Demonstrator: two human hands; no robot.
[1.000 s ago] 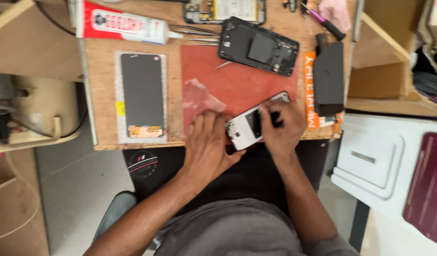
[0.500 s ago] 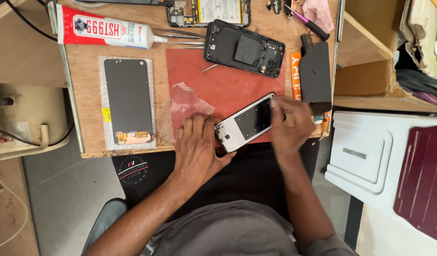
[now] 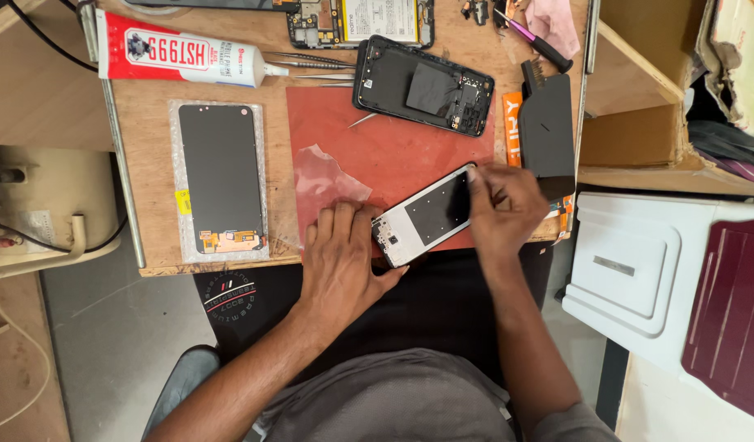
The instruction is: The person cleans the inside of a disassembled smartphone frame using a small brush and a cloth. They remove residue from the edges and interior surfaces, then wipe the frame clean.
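A white phone frame (image 3: 426, 214) with a dark patch lies tilted on the red work mat (image 3: 393, 147) at the bench's near edge. My left hand (image 3: 341, 258) presses flat on its lower left end, with the fingers on the mat. My right hand (image 3: 501, 206) grips the frame's upper right corner with thumb and fingertips. A crumpled piece of clear film (image 3: 324, 180) lies on the mat just beyond my left hand.
A new dark screen (image 3: 220, 176) in bubble wrap lies left of the mat. A red-and-white glue tube (image 3: 180, 56), tweezers (image 3: 311, 67), a black phone back housing (image 3: 424, 86), a black box (image 3: 547, 123) and an opened phone (image 3: 362, 18) sit farther back. White box (image 3: 639, 270) at right.
The white frame has turned and slid right, lying more slanted. My right hand moved from its middle to its upper right corner. My left hand stays on the lower end.
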